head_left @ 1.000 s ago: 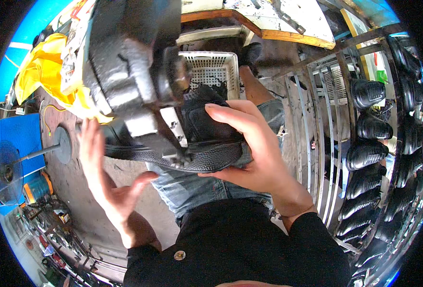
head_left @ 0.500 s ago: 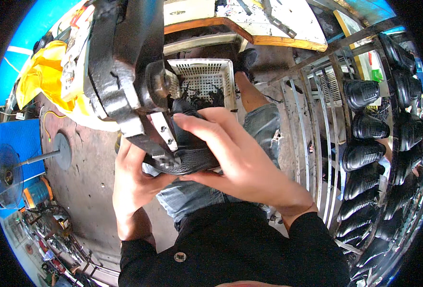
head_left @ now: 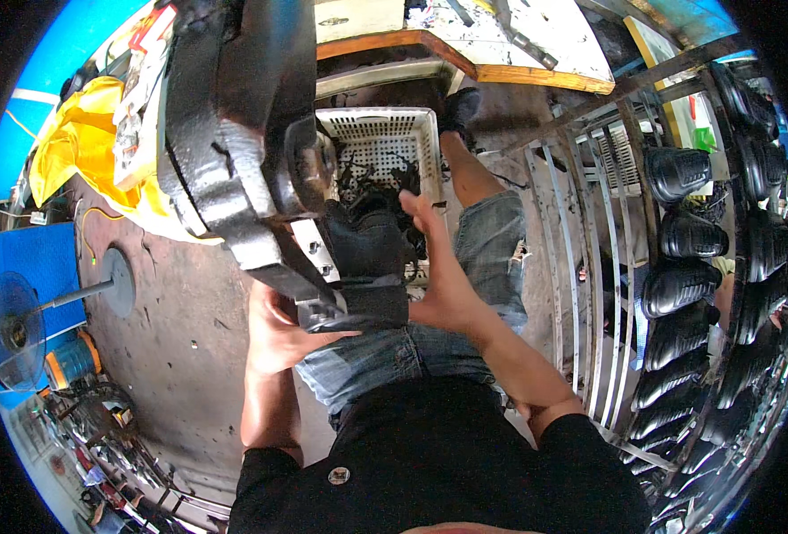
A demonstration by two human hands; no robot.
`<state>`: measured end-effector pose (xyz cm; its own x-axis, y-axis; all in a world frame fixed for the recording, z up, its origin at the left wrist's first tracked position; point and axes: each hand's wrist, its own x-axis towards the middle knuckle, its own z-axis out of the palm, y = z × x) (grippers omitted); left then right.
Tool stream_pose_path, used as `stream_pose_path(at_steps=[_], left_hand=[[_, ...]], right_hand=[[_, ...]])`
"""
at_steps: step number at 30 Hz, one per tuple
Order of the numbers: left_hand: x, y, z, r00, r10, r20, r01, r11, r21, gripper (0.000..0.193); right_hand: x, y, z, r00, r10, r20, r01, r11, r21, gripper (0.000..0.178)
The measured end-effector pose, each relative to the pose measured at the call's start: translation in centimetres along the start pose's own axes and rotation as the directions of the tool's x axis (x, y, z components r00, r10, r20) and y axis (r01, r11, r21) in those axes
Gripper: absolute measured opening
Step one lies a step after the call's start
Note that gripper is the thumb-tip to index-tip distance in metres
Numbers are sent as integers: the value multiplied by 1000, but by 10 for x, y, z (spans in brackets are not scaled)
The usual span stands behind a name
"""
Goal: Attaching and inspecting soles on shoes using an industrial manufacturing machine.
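Observation:
A black shoe (head_left: 369, 254) sits under the metal arm of a black machine (head_left: 243, 169), its near end toward me. My left hand (head_left: 278, 334) holds the shoe's lower left side. Its thumb lies along the near edge, while the other fingers are hidden behind the machine. On the shoe's right side, my right hand (head_left: 452, 285) grips it with the thumb near the close end and the fingers reaching forward along it. The machine's metal edge covers part of the shoe's left side.
Beyond the shoe stands a white plastic basket (head_left: 385, 120) with black scraps inside. At the right, a metal rack (head_left: 603, 258) carries several black shoes (head_left: 679, 289). A white-topped workbench (head_left: 536, 36) is at the back, and a standing fan (head_left: 16, 329) at the left.
The shoe has turned, so its near end now faces me more squarely. My right hand has moved from over its top to its right side; my left hand has shifted slightly right.

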<state>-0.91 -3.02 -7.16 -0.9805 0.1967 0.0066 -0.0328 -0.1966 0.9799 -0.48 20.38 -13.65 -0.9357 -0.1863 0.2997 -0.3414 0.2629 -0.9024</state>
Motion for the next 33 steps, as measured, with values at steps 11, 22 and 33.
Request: stream_pose_path(at_steps=[11,22,33], left_hand=[[-15,-43,5,994,109,17,-105,899,425,91],[-15,-53,34,986,-148,-78,158,978,139,53],[-16,-42,41,979,-191,-66,195,978,71,58]], right_hand=[[-33,35,-64,983,142,116,-146,989,30,78],[-7,-9,-142,1000,8,18,-3,967,-256,75],[34,-69,-164,989,-89,117,123,938,-325,70]])
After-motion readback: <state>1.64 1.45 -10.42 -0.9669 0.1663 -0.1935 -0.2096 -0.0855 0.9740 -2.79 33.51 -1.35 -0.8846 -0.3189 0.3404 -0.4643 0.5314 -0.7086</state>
